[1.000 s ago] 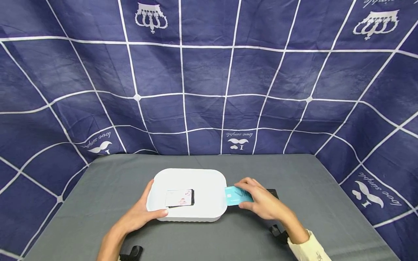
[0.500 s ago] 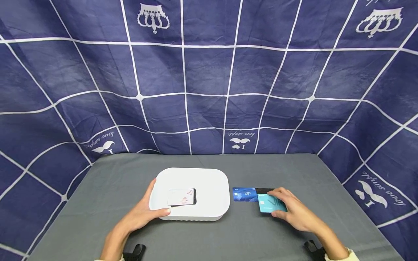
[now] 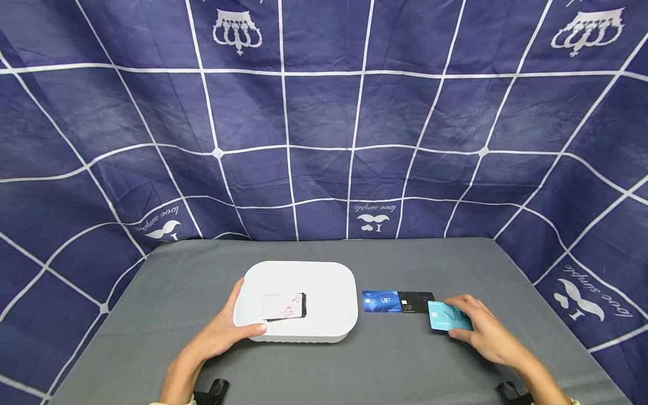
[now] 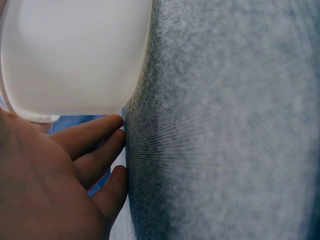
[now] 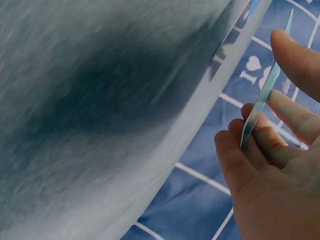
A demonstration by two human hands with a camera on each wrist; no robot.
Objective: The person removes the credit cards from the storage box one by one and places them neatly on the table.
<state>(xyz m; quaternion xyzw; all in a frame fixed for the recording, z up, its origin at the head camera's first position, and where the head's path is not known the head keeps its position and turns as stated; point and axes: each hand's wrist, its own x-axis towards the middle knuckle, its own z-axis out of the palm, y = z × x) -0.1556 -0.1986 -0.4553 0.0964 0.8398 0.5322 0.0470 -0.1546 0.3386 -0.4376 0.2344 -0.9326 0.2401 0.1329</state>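
My right hand [image 3: 483,332] pinches a teal card [image 3: 448,316] by its right end, thumb on the near edge and fingers on the far one. In the right wrist view the teal card [image 5: 270,80] appears nearly edge-on, off the table. Left of it, a black VIP card [image 3: 417,305] lies end to end with a blue VIP card [image 3: 381,302]. My left hand [image 3: 220,326] holds a white rounded box [image 3: 324,298] at its left front corner, thumb over the front edge, fingers along the side. A pale flower-patterned card [image 3: 282,307] lies over a dark card on the box's white surface.
A grey cloth covers the table [image 3: 395,360]. Behind it and on both sides hangs a dark blue curtain [image 3: 324,174] with white lines. In the left wrist view the box wall [image 4: 75,55] rises close beside the fingers.
My right hand has moved right with the teal card, away from the white box. The blue and black cards have come fully into view. My left hand stays on the box.
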